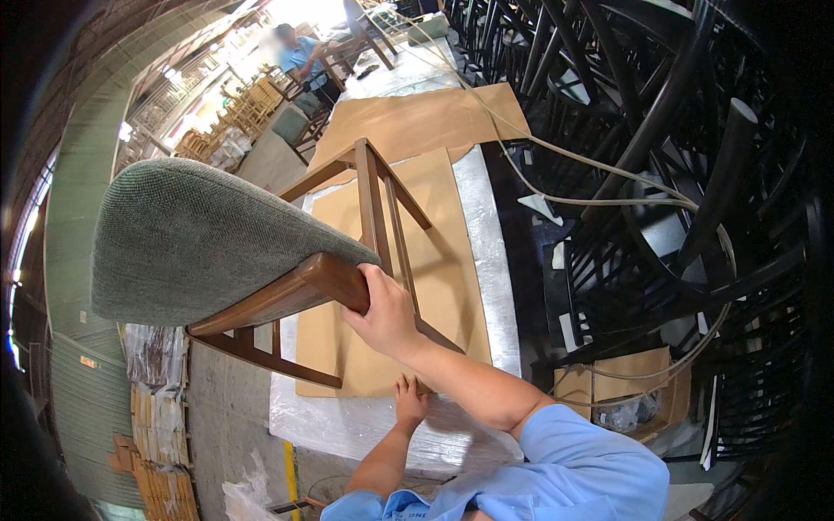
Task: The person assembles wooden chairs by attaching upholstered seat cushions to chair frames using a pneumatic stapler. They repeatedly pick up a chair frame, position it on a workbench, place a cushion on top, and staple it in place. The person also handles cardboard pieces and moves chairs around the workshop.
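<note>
1 chair point(372, 200) of smooth brown wood is held tilted over flat, tan cardboard point(452, 252) on the desk point(502, 304), its rounded pad point(200, 247) of coarse grey-green cloth jutting past the left edge. The end of its curved rail point(278, 297) is gripped by the closed right hand point(387, 314). The left hand point(410, 405) is laid loosely spread at the cardboard's near edge. The desk is wrapped in shiny, wrinkled plastic point(347, 425).

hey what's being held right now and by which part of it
A chair, held by the right hand at the wooden corner beside its grey padding. The left hand is by the cardboard; whether it grips anything can't be told.
</note>
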`<action>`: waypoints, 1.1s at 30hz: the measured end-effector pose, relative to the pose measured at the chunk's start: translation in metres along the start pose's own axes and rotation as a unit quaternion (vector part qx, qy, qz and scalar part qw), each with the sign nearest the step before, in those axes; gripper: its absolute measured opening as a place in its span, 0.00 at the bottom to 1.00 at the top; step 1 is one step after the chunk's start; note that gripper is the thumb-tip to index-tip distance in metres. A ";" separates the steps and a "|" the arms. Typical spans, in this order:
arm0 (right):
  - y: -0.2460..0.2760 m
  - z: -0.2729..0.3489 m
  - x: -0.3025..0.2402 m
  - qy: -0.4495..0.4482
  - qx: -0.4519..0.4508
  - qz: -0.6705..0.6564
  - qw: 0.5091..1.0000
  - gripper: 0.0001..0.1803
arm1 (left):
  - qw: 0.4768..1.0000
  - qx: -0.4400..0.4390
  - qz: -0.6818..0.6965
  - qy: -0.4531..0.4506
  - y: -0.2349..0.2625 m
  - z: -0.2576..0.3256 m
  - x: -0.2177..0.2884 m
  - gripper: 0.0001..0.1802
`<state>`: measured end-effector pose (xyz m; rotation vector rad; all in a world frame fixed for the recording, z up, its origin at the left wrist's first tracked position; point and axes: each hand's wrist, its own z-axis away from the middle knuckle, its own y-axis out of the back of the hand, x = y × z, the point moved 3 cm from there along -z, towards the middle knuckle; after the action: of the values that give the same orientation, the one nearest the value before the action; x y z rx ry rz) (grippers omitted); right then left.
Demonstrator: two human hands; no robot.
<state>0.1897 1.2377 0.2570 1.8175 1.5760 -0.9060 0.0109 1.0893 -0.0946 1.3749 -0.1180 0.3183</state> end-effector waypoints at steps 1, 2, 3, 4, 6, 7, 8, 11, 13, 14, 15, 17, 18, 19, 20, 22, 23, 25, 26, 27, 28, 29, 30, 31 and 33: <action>0.001 -0.001 0.000 -0.001 -0.002 0.004 1.000 0.31 | 1.000 0.003 0.001 -0.003 0.001 0.002 0.001 0.40; 0.002 -0.002 0.001 -0.002 -0.003 0.010 1.000 0.30 | 1.000 0.007 0.002 -0.006 0.001 0.004 0.003 0.41; 0.003 -0.005 0.002 -0.003 -0.024 0.005 1.000 0.30 | 1.000 0.011 0.002 -0.008 0.000 0.007 0.001 0.41; 0.004 -0.007 0.004 -0.005 -0.045 0.001 0.999 0.31 | 1.000 0.016 0.005 -0.015 0.000 0.008 -0.001 0.41; 0.004 -0.008 0.008 -0.003 -0.069 -0.010 0.998 0.31 | 0.999 0.026 0.009 -0.027 -0.003 0.010 -0.007 0.41; 0.004 -0.007 0.009 0.000 -0.071 -0.017 0.997 0.31 | 0.999 0.029 0.006 -0.034 -0.004 0.009 -0.011 0.41; 0.002 -0.005 0.010 0.003 -0.072 -0.024 0.997 0.31 | 0.999 0.031 0.002 -0.042 -0.005 0.007 -0.016 0.41; 0.009 0.007 0.011 0.099 0.054 -0.020 0.993 0.34 | 0.998 0.031 -0.005 -0.056 -0.006 0.001 -0.009 0.41; 0.009 0.029 0.022 0.048 0.106 0.014 0.993 0.34 | 0.998 0.026 -0.019 -0.050 -0.006 0.002 -0.015 0.40; 0.010 0.043 0.028 0.022 0.130 0.027 0.991 0.34 | 0.998 0.021 -0.030 -0.046 -0.007 0.004 -0.022 0.40; 0.008 0.059 0.049 -0.003 0.061 0.028 0.998 0.33 | 0.998 0.013 -0.040 -0.045 -0.009 0.005 -0.026 0.40; 0.008 0.081 0.100 -0.050 -0.065 0.040 0.996 0.33 | 0.999 -0.021 -0.025 -0.042 -0.001 -0.001 -0.016 0.41; 0.009 0.074 0.104 -0.016 -0.062 0.040 0.997 0.31 | 0.998 -0.041 -0.017 -0.037 0.003 -0.003 -0.010 0.41; 0.011 0.067 0.105 0.013 -0.062 0.038 0.997 0.29 | 0.998 -0.036 -0.022 -0.035 0.002 -0.003 -0.005 0.42; 0.012 0.065 0.104 0.043 -0.060 0.037 0.997 0.27 | 0.999 -0.032 -0.027 -0.034 0.000 -0.004 0.001 0.42; 0.010 0.068 0.099 -0.007 -0.062 0.020 0.998 0.26 | 0.997 -0.027 -0.061 -0.034 -0.001 -0.001 -0.004 0.43; 0.011 0.070 0.097 -0.031 -0.062 0.012 0.998 0.25 | 0.997 -0.023 -0.062 -0.043 0.000 -0.001 -0.007 0.42; 0.010 0.086 0.084 -0.052 -0.028 0.029 0.998 0.23 | 0.996 -0.012 -0.057 -0.065 -0.001 -0.006 -0.016 0.42; 0.009 0.095 0.077 -0.062 -0.009 0.038 0.997 0.22 | 0.993 -0.004 -0.068 -0.098 0.000 -0.009 -0.021 0.41; 0.010 0.105 0.068 -0.049 -0.004 0.046 0.998 0.22 | 0.989 0.001 -0.076 -0.128 -0.006 -0.006 -0.025 0.40; 0.011 0.113 0.058 -0.035 0.000 0.053 0.998 0.22 | 0.984 0.007 -0.083 -0.157 -0.010 -0.006 -0.030 0.39; 0.017 0.119 0.053 -0.019 0.005 0.066 0.998 0.22 | 0.984 -0.002 -0.013 -0.177 -0.011 -0.009 -0.025 0.38; 0.021 0.123 0.053 -0.011 0.009 0.070 0.997 0.22 | 0.978 -0.012 0.055 -0.200 -0.006 -0.012 -0.017 0.37; 0.024 0.126 0.054 -0.004 0.012 0.074 0.997 0.22 | 0.972 -0.013 0.095 -0.213 -0.002 -0.013 -0.009 0.37; 0.023 0.126 0.057 -0.001 0.014 0.070 0.997 0.22 | 0.964 0.001 0.137 -0.230 0.017 -0.010 0.006 0.37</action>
<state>0.2014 1.1703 0.1343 1.9198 1.4219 -0.8694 0.0108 1.1029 -0.0785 1.4158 -0.6979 0.2211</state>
